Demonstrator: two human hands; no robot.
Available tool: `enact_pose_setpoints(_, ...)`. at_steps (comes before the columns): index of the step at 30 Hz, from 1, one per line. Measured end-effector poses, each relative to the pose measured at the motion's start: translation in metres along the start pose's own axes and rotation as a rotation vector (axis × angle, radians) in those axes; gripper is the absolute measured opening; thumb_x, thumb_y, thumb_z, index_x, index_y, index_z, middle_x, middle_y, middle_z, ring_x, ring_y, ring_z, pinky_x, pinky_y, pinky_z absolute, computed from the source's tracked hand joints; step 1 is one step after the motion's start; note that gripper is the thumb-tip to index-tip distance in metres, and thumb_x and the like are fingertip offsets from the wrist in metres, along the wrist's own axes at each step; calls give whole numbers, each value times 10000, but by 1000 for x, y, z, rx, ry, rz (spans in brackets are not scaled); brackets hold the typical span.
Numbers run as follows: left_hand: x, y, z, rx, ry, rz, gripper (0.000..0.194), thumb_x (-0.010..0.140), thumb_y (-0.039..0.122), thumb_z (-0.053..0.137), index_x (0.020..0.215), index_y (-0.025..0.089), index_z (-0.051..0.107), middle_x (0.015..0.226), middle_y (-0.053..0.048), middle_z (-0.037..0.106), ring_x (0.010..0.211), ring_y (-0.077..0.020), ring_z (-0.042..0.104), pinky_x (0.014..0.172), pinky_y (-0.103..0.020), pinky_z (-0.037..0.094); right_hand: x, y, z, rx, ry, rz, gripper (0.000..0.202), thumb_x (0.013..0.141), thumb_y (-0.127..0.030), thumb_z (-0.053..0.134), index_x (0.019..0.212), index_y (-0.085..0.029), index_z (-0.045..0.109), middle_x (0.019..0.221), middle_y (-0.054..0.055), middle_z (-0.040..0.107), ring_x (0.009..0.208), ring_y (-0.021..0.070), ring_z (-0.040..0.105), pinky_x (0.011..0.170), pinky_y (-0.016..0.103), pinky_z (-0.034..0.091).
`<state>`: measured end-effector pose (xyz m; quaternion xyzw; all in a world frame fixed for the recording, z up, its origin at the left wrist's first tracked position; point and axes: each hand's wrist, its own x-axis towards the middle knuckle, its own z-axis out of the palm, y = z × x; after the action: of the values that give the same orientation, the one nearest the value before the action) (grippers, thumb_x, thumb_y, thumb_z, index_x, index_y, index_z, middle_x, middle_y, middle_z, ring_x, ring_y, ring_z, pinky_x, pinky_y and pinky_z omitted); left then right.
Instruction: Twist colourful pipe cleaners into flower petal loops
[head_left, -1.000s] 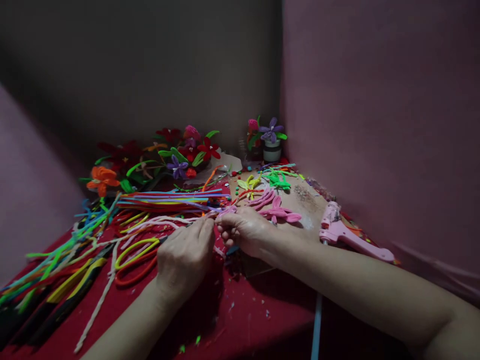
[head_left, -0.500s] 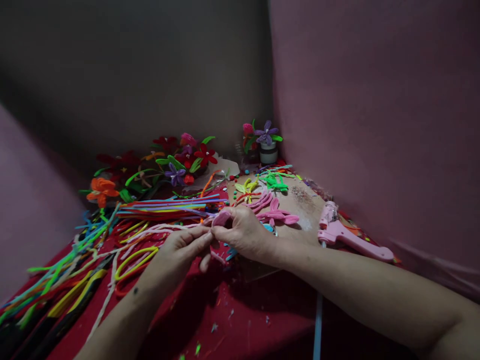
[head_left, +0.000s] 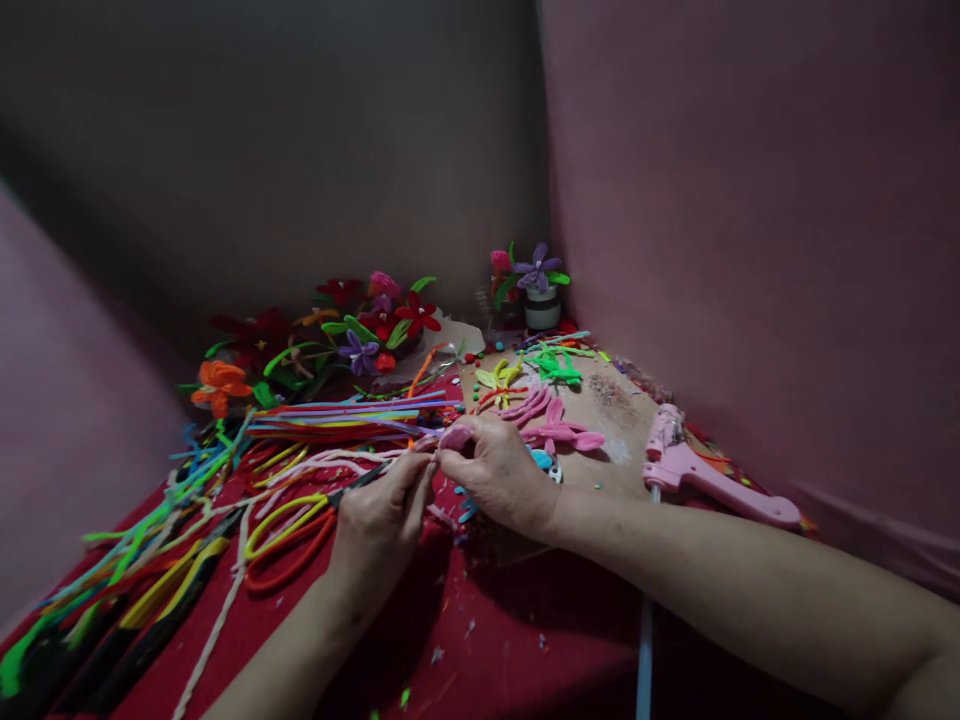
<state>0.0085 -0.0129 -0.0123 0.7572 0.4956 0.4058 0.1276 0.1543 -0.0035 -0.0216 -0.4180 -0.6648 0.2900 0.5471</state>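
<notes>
A small pink loop of fuzzy pipe cleaner (head_left: pixel 454 437) sticks up between the thumb and fingers of my right hand (head_left: pixel 499 470), which is closed on it. My left hand (head_left: pixel 382 510) meets it from the left, fingers pinched at the loop's lower end. Both sets of fingertips nearly touch, so the pinched end is hidden. Beside my left hand lie scissors (head_left: pixel 289 530) with yellow and red handles. Just past my right hand rests a pink pipe-cleaner flower (head_left: pixel 559 432) on the cardboard (head_left: pixel 585 475).
A pink glue gun (head_left: pixel 694 475) with a long glue stick lies on the right. On the left are a bundle of pipe cleaners (head_left: pixel 352 412) and yellow-black pliers (head_left: pixel 172 590). Finished flowers (head_left: pixel 360 350) and a small flower pot (head_left: pixel 541 308) stand at the back by the walls.
My left hand has turned and its fingers have curled in tighter near the loop's end. My right hand still holds the loop. The whole view has shifted slightly.
</notes>
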Motion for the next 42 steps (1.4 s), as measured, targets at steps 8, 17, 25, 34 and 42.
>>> enact_pose_setpoints(8, 3, 7, -4, -390, -343, -413, 262, 782, 430, 496, 725, 174, 499, 445, 63, 495, 266, -44, 320, 287, -159, 196, 3, -4, -5, 279, -51, 133, 218, 772, -273, 504, 599, -164, 581, 544, -27, 516, 521, 84, 455, 516, 204, 352)
enact_pose_setpoints(17, 5, 9, -12, -708, -482, -433, 195, 812, 332, 507, 763, 146, 475, 553, 31, 581, 291, -10, 383, 325, -127, 212, 7, 1, -7, 671, -113, 373, 391, 742, -511, 500, 662, -139, 591, 471, -14, 530, 348, 78, 427, 354, 204, 328)
enact_pose_setpoints(25, 12, -4, -15, -709, -277, -481, 198, 769, 337, 560, 759, 149, 496, 486, 53, 528, 300, -31, 362, 325, -143, 215, 1, -2, -15, 256, 100, 57, 373, 869, -445, 350, 915, -161, 588, 557, -14, 529, 474, 89, 465, 470, 208, 370)
enact_pose_setpoints(34, 40, 5, -1, -209, -232, -221, 256, 672, 364, 623, 754, 125, 661, 698, -25, 623, 615, -116, 513, 556, -210, 396, -27, -3, 8, -461, -297, -811, 371, 865, -380, 382, 606, -171, 547, 501, 14, 562, 507, 121, 541, 484, 237, 347)
enact_pose_setpoints(42, 88, 22, 60, -87, -491, -100, 261, 691, 336, 561, 719, 106, 681, 533, 17, 553, 519, -95, 475, 491, -201, 351, -27, 6, 8, -499, -342, -745, 370, 840, -425, 386, 603, -184, 536, 505, 12, 598, 493, 141, 578, 428, 253, 287)
